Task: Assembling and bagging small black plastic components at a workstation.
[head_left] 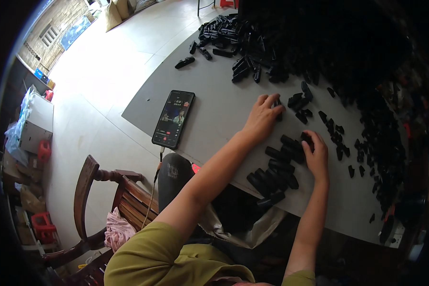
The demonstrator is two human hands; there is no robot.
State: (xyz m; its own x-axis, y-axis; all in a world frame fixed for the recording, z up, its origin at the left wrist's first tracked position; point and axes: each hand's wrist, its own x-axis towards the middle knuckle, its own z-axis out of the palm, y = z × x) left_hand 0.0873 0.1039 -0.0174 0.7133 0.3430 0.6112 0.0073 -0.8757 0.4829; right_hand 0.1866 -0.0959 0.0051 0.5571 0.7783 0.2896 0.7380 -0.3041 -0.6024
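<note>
My left hand point(261, 119) reaches over the table, its fingers closed on a small black plastic piece point(278, 110). Beside it on the right lies a little cluster of similar loose pieces point(298, 103). The fingers of my right hand point(317, 156) curl around another dark piece point(306, 137), at the edge of a group of thicker black pieces point(271, 178). These are laid side by side in rough rows near the table's front edge. What exactly the pieces are cannot be made out.
A large heap of black pieces point(229, 32) covers the table's far side, with more scattered down the right point(376, 157). A phone point(173, 119) with a lit screen lies on the grey tabletop point(207, 102) to the left. A wooden chair point(133, 202) stands left, with pink cloth point(119, 230) on it.
</note>
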